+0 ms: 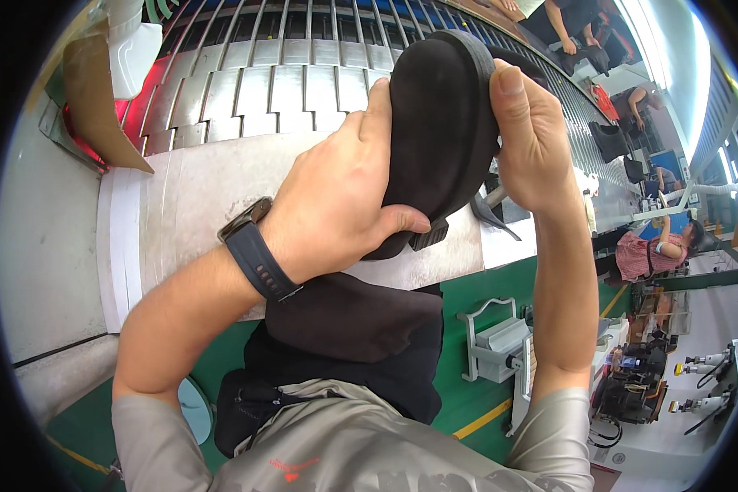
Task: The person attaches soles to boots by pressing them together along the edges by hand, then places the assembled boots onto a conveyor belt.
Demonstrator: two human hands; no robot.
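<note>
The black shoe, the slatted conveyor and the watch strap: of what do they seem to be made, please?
Black shoe: upper perhaps suede or fabric, looking dull and soft; sole edge possibly rubber, a thick, matte band. Slatted conveyor: likely bare metal, since its silvery plates reflect light. Watch strap: seems silicone or rubber, matte and smooth, with slots.

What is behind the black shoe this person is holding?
Around the black shoe, metal slats show beyond and a pale worktop nearer. Whatever lies directly behind it is covered and can't be seen.
</note>
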